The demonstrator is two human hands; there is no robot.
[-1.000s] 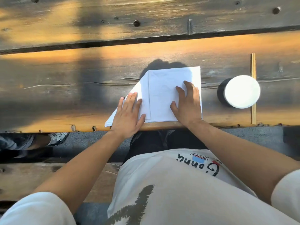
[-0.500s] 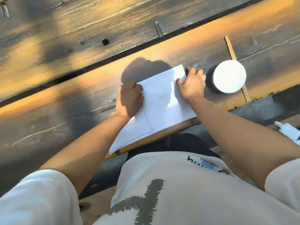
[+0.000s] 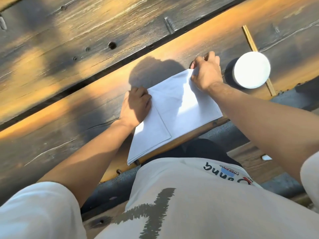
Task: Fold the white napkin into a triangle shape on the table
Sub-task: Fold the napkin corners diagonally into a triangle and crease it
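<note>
The white napkin (image 3: 174, 109) lies flat near the front edge of the wooden table (image 3: 72, 104), with a folded layer on top and a smaller flap toward its near left corner. My left hand (image 3: 136, 106) rests on the napkin's far left corner with curled fingers pressing it down. My right hand (image 3: 206, 73) pinches the far right corner of the napkin between thumb and fingers and lifts it slightly off the table. The napkin's near left corner hangs a little over the table edge.
A dark cup with a white round lid (image 3: 251, 69) stands just right of my right hand. A thin wooden stick (image 3: 255, 57) lies under it across the table. A gap between planks (image 3: 96, 76) runs behind the napkin. My lap and a bench are below the edge.
Both hands slid from the napkin's near part up to its far corners. My right hand went from lying flat to pinching the far right corner. The camera view tilted.
</note>
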